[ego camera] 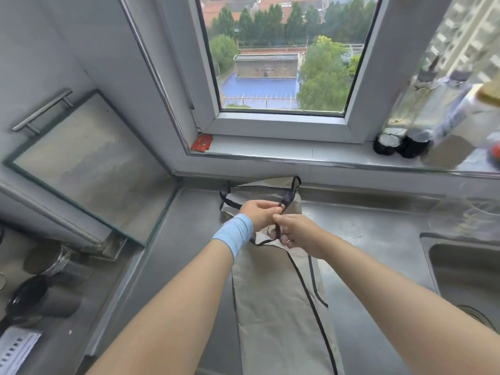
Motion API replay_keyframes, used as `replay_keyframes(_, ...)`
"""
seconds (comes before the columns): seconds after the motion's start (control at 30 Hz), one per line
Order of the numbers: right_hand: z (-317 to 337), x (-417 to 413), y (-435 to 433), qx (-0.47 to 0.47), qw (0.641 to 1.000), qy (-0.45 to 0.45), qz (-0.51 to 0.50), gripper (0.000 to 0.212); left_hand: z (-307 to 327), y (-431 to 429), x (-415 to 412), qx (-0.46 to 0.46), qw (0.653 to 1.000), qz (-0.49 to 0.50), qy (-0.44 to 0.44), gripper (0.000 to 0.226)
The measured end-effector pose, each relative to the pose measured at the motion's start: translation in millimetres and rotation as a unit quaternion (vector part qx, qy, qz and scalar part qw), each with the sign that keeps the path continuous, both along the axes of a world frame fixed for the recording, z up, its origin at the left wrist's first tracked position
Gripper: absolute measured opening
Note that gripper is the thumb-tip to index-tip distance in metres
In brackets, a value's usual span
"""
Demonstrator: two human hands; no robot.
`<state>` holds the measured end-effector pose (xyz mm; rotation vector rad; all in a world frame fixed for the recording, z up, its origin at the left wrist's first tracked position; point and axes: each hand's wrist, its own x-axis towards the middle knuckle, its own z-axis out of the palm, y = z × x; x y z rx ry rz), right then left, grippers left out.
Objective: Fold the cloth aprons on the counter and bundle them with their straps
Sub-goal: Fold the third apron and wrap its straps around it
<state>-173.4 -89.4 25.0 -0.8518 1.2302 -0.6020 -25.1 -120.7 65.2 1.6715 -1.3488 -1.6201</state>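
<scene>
A beige cloth apron with black trim lies folded into a long narrow strip on the steel counter, running from the front edge to the back wall. Its black strap loops near the far end. My left hand, with a light blue band on the wrist, pinches the strap above the apron. My right hand meets it fingertip to fingertip and grips the same strap, which hangs in a small loop below both hands.
A steel sink lies to the right. Dark bottles and jars stand on the window sill at right. A glass-fronted panel with a metal handle stands to the left, with dark pots below it. A red packet sits on the sill corner.
</scene>
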Motion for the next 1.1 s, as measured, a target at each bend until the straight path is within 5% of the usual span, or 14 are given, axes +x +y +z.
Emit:
replay_keyframes(0.2,-24.1,-29.6,-18.5,-0.014,0.97,0.19,-0.153,0.023,-34.3,-13.1,-7.4,-0.073,0.972,-0.118,-0.19,0.024)
replay_keyframes(0.33,-36.0,-35.7,-28.7,-0.011,0.962,0.204,-0.181,0.018,-60.0,-6.1,-7.1,-0.088,0.846,-0.371,-0.372,0.072)
replay_keyframes(0.43,-48.6,-31.5,-34.9,-0.013,0.963,0.196,-0.186,0.014,-70.5,-15.5,-5.6,-0.141,0.807,-0.377,-0.432,0.049)
replay_keyframes(0.6,-69.1,-14.0,-38.3,-0.038,0.952,0.253,-0.167,0.026,-61.6,-31.2,14.5,-0.164,0.866,-0.312,-0.354,0.02)
replay_keyframes(0.73,-57.8,9.9,-25.0,0.075,0.965,0.223,0.114,0.016,-45.4,-36.5,21.4,-0.162,0.902,-0.261,-0.302,0.014)
replay_keyframes(0.8,-48.4,10.2,-19.1,0.101,0.954,0.221,0.174,0.02,-47.3,-38.0,15.4,-0.165,0.916,-0.252,-0.265,0.019)
replay_keyframes(0.9,-45.9,-5.5,-20.6,0.042,0.956,0.283,0.067,0.023,-62.0,-34.1,1.9,-0.214,0.917,-0.242,-0.234,0.025)
replay_keyframes(1.0,-46.2,-27.6,-15.0,0.013,0.955,0.282,-0.085,0.018,-78.4,-18.7,-8.8,-0.212,0.922,-0.251,-0.204,0.053)
replay_keyframes(1.1,-51.8,-29.9,3.1,-0.008,0.959,0.284,-0.018,0.028,-89.7,-2.2,-5.4,-0.194,0.941,-0.212,-0.18,0.069)
